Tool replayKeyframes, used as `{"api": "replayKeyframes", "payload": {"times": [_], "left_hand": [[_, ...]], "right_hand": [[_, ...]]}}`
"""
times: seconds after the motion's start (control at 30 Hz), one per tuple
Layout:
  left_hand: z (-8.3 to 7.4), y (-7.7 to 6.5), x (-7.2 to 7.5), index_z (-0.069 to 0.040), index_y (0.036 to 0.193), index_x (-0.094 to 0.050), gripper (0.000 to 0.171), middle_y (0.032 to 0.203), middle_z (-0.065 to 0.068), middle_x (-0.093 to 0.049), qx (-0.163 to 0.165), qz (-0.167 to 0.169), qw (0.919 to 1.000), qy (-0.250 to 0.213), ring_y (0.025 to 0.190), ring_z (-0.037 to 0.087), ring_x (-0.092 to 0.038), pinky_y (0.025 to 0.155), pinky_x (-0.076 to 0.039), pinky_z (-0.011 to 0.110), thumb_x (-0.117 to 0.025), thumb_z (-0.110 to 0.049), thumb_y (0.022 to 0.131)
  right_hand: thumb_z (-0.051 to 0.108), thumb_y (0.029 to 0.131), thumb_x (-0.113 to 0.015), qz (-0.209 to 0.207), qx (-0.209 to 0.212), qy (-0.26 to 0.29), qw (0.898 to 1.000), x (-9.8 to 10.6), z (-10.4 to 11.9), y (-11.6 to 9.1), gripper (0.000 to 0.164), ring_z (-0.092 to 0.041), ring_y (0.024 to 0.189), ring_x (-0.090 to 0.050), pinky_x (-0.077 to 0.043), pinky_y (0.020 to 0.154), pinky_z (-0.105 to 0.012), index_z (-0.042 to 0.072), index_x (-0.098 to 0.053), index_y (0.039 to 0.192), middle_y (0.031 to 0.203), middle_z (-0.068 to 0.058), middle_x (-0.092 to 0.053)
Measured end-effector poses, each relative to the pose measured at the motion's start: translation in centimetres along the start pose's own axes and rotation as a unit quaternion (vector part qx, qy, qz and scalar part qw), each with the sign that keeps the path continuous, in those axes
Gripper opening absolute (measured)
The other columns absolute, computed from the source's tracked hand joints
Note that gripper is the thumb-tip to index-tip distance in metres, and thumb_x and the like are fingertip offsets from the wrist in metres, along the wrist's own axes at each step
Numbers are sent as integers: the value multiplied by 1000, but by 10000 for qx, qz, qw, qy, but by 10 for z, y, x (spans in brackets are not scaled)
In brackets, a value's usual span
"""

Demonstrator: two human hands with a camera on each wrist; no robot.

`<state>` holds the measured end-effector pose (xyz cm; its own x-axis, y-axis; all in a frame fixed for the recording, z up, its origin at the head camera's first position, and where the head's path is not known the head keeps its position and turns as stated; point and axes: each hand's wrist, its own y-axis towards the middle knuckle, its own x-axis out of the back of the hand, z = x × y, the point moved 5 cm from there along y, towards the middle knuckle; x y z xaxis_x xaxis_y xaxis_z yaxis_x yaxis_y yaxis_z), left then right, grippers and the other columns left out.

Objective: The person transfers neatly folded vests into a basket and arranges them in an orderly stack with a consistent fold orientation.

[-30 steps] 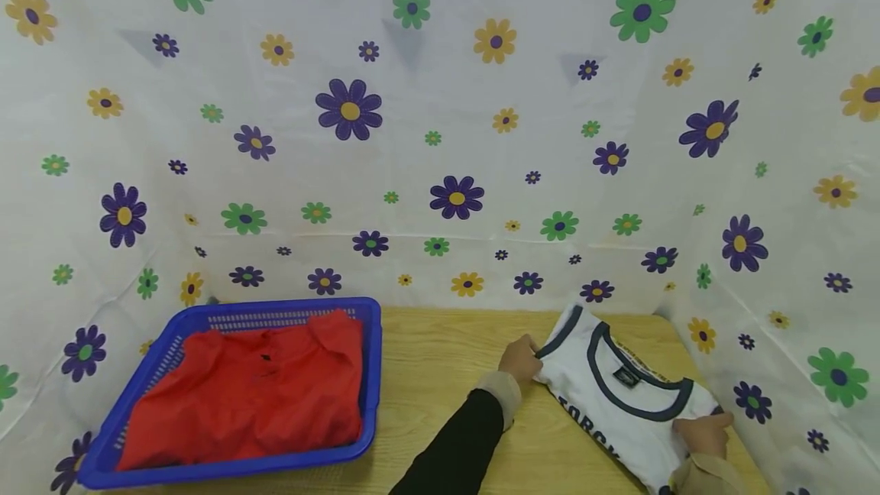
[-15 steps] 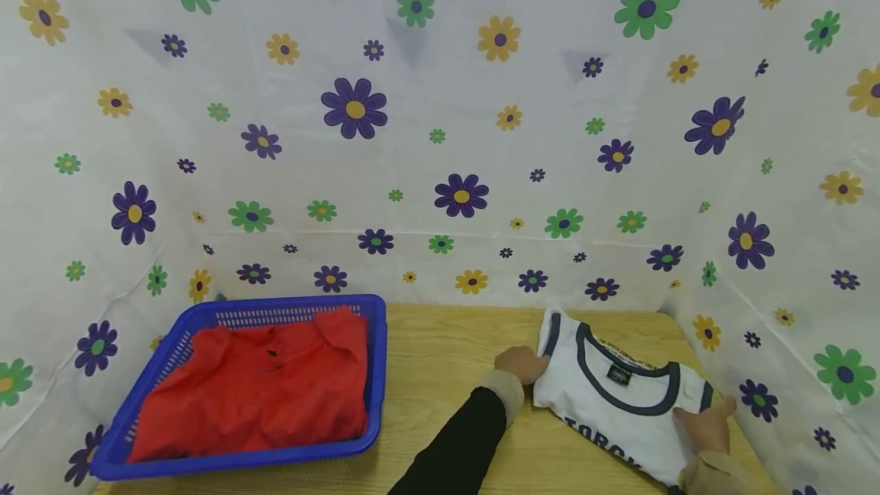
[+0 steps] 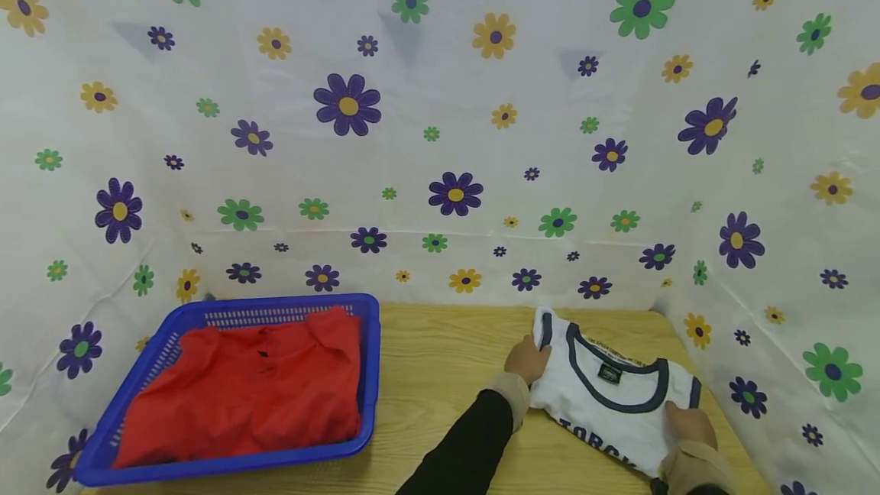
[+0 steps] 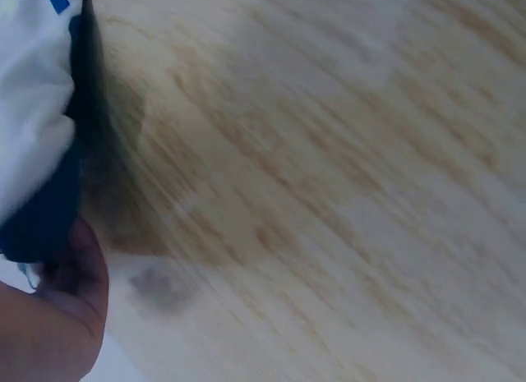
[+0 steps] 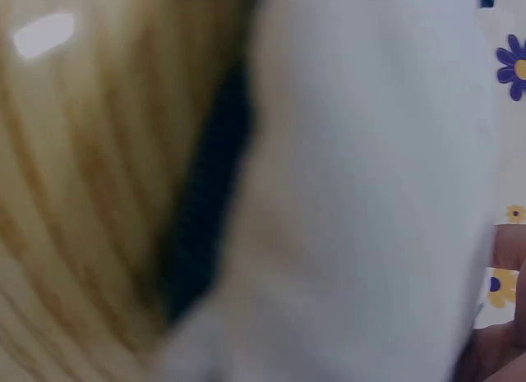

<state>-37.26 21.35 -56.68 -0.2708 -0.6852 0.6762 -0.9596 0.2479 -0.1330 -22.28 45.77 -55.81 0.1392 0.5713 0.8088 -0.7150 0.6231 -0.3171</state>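
A folded white T-shirt (image 3: 584, 384) with dark trim and dark lettering lies on the right of the table, neckline toward the back wall. My left hand (image 3: 528, 360) grips its left side near the dark sleeve band. In the left wrist view, the fingers of the left hand (image 4: 53, 329) curl at the dark blue trim of the shirt (image 4: 33, 94). On the shirt's other side, my right hand (image 3: 693, 425) holds the right edge beside the sleeve band. The right wrist view shows blurred white cloth of the shirt (image 5: 370, 168), with part of the right hand (image 5: 503, 353) at the right border.
A blue plastic basket (image 3: 372, 380) with a folded red garment (image 3: 254, 388) inside stands on the left of the wooden table (image 3: 440, 373). A white flower-print sheet (image 3: 412, 151) encloses the back and both sides.
The T-shirt has shifted left and turned slightly, so its neckline lies closer to level. Both hands stay on it. The head view has swayed a little.
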Motion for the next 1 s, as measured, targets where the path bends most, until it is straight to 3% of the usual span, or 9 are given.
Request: {"api": "replayKeyframes", "payload": {"times": [0.17,0.33,0.47,0.67,0.8,0.93,1.0], "left_hand": [[10,-3,-1,5,111,-64,47,108,17,-68,136,59,9999,41,98,31,-64,84,-51,38,-54,-37,92],[22,-4,-9,4,121,-58,53,119,17,-63,253,377,9988,-175,109,32,-60,91,-49,41,-58,-38,90],[26,-4,-14,3,125,-56,55,124,17,-61,139,371,9990,-188,112,32,-59,92,-48,40,-61,-37,88],[14,-12,-10,1,134,-47,59,132,17,-55,107,443,9959,-778,122,32,-52,100,-44,40,-64,-31,87],[6,-18,-6,1,139,-41,63,137,19,-51,170,423,9922,-1157,126,34,-49,104,-41,41,-64,-26,87],[2,-14,-6,1,139,-41,60,138,19,-49,152,368,9914,-1249,127,33,-48,104,-41,40,-63,-19,87],[10,-2,-16,1,139,-41,59,138,18,-49,48,362,9909,-1292,126,33,-48,103,-41,41,-63,-17,86]], "right_hand": [[33,90,-39,-246,-373,114,9989,-7,-6,3,67,-54,108,-48,-41,95,-55,-28,-41,118,117,-42,-47],[39,89,-41,-281,-704,576,9955,-12,-11,10,76,-54,118,-40,-36,104,-54,-27,-33,127,124,-42,-40],[40,87,-44,-335,-808,994,9912,-14,-16,13,80,-54,124,-33,-30,109,-53,-24,-28,132,131,-42,-33],[42,87,-49,-228,-675,1273,9893,-10,-16,18,81,-53,128,-28,-24,111,-54,-17,-26,138,138,-39,-29],[44,86,-50,-144,-384,1267,9911,-4,-12,16,84,-53,127,-28,-23,111,-54,-18,-26,137,138,-41,-29],[48,86,-50,-10,-59,1210,9926,0,-9,14,90,-54,128,-26,-21,112,-54,-22,-22,136,138,-42,-27],[48,86,-49,60,-31,1230,9924,1,-7,13,92,-54,129,-24,-20,113,-54,-22,-19,136,139,-42,-24]]}}
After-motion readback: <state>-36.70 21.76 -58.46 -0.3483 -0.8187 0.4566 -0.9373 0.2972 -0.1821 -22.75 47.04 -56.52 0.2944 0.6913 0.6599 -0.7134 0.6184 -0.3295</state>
